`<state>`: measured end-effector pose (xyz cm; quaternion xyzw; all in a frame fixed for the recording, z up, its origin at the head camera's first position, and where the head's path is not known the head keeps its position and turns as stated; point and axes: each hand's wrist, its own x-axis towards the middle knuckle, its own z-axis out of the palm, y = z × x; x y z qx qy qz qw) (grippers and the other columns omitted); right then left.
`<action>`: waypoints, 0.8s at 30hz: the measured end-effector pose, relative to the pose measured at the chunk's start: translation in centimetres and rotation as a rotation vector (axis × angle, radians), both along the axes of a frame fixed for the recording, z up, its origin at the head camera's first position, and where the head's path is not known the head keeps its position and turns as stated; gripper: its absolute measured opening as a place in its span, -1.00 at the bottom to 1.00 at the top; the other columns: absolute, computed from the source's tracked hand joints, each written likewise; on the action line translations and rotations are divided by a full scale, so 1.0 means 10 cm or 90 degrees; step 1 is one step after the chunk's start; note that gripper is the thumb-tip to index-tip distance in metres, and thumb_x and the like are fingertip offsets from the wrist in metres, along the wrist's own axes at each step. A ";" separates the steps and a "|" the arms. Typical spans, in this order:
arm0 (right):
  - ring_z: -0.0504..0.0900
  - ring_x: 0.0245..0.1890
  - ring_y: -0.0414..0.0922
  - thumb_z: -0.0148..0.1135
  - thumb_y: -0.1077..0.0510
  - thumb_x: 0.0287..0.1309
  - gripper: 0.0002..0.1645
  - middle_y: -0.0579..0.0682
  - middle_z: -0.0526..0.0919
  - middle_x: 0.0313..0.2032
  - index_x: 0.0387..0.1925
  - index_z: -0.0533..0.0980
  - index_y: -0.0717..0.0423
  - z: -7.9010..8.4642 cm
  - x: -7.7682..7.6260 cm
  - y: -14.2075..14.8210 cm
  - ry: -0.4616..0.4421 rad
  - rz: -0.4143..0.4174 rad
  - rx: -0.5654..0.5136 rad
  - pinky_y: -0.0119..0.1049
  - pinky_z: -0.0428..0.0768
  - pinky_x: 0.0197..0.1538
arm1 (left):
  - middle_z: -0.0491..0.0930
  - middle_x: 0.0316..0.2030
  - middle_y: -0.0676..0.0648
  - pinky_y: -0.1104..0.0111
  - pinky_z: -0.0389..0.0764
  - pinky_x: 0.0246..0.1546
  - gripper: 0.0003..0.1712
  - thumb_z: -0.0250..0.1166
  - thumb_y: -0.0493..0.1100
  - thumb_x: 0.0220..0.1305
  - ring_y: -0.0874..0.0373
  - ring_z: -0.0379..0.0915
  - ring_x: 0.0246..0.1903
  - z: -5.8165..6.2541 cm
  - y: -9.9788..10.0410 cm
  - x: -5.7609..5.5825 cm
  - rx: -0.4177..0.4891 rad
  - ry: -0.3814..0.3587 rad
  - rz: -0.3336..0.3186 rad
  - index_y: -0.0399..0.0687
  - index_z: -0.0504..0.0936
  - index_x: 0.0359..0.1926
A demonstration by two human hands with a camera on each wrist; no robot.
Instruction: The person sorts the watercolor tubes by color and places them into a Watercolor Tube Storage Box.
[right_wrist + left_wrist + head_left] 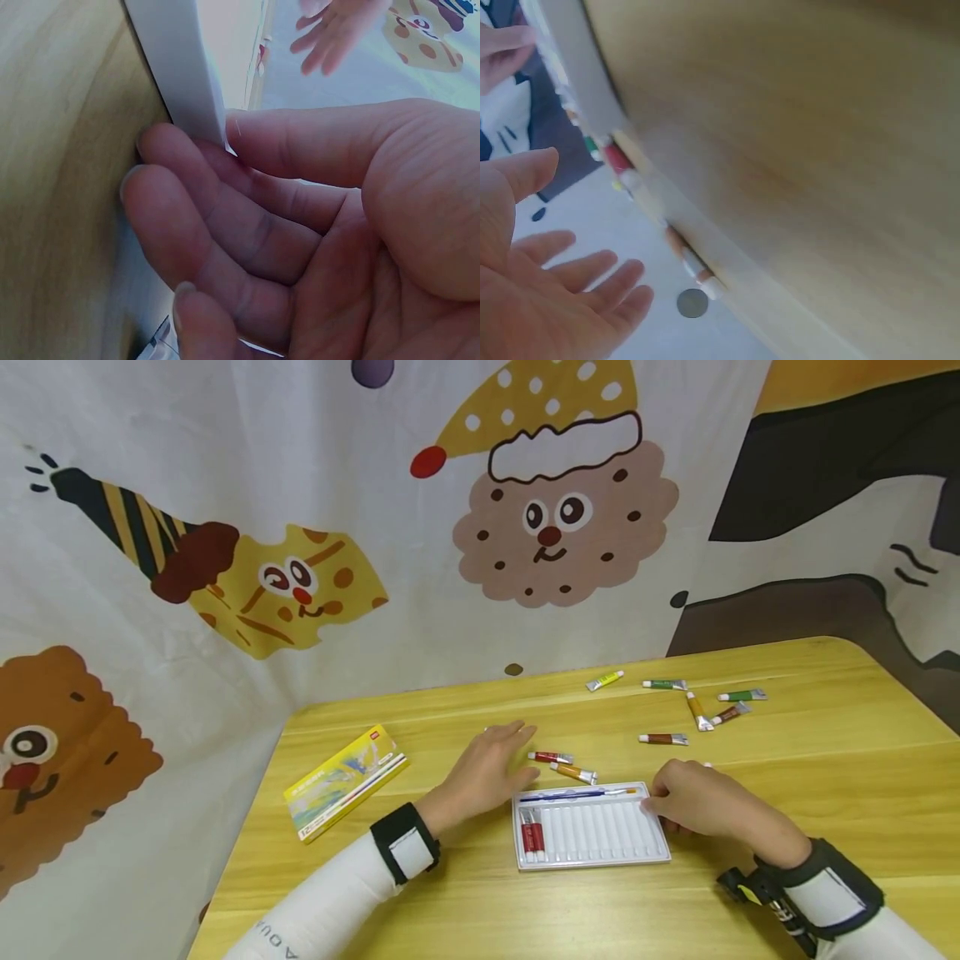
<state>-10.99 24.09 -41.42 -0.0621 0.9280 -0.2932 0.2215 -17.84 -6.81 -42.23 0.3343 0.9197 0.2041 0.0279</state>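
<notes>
A white plastic paint tray (600, 835) lies on the wooden table, with a blue-handled paintbrush (566, 796) in its top slot. Two red paint tubes (532, 839) stand side by side in its leftmost grooves. My right hand (705, 802) pinches the tray's right edge; in the right wrist view the thumb lies on the white rim (184, 67) and the fingers curl under it. By the tray's top left corner, my left hand (483, 772) has its fingers spread and holds nothing. Just beyond the tray lie a dark red tube (551, 757) and an orange tube (573, 773).
Farther back and right, several loose tubes are scattered: yellow (605, 681), green (664, 684), ochre (699, 712) and brown (663, 739) among them. A yellow paint box (345, 781) lies at the left. Behind the table hangs a printed cloth (420, 643).
</notes>
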 end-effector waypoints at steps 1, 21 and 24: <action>0.50 -0.62 -0.15 0.31 0.16 0.41 -0.69 -0.06 0.57 -0.61 -0.53 0.59 0.04 0.00 0.00 0.00 0.000 0.000 0.000 -0.31 0.39 -0.52 | 0.35 0.49 -0.22 -0.07 0.26 0.46 -0.25 0.37 0.05 0.45 -0.17 0.32 0.44 -0.01 0.01 -0.03 -0.012 0.003 -0.006 -0.09 0.38 0.53; 0.49 -0.62 -0.16 0.31 0.17 0.40 -0.69 -0.07 0.57 -0.62 -0.54 0.60 0.04 0.02 0.00 -0.02 0.012 0.009 -0.003 -0.32 0.37 -0.52 | 0.61 -0.26 0.01 0.43 0.46 -0.18 -0.79 0.31 -0.22 0.48 0.17 0.42 -0.25 -0.11 0.26 -0.22 -0.123 0.082 -0.108 -0.13 0.79 0.03; 0.49 -0.62 -0.15 0.31 0.17 0.40 -0.69 -0.07 0.57 -0.62 -0.53 0.60 0.04 0.01 0.00 -0.02 0.012 0.008 -0.005 -0.32 0.38 -0.52 | 0.60 -0.29 0.02 0.45 0.47 -0.22 -0.81 0.32 -0.23 0.48 0.19 0.43 -0.28 -0.12 0.28 -0.23 -0.122 0.067 -0.093 -0.14 0.80 -0.01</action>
